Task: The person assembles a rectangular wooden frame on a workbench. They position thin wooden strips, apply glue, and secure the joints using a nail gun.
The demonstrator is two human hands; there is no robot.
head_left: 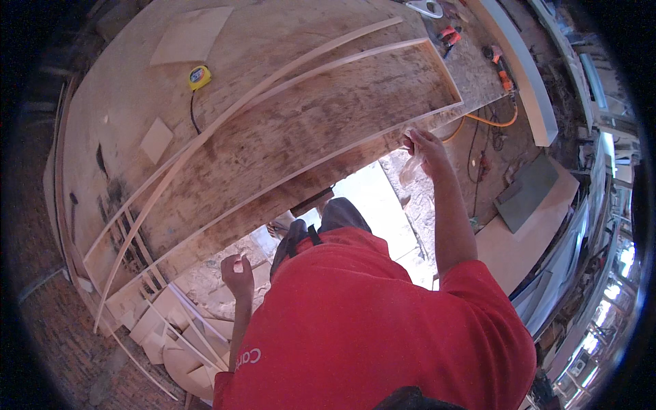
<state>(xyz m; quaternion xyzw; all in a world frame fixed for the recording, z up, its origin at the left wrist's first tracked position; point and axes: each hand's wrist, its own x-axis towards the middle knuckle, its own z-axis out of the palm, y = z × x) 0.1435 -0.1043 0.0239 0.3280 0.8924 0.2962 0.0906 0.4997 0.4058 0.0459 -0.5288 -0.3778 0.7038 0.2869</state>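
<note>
My right hand (426, 150) is raised near the front edge of the workbench, its fingers pinched on a translucent piece of plastic (411, 169) that hangs below them. Lower down on the left, my left hand (237, 275) is curled closed, with a small pale spot at its fingers that I cannot make out. In front of me a long, shallow wooden frame (445, 71) lies on the bench (116, 89), and its near rail (301, 171) passes close to my right hand. A long wooden strip (205, 137) rests across the frame's far left part.
Beyond the frame are a yellow tape measure (199, 77), a small wood panel (156, 139) and a larger one (192, 35). A red-handled tool (449, 37) and an orange power tool (503, 74) with an orange cord (493, 124) lie at far right. Offcuts (184, 355) pile lower left.
</note>
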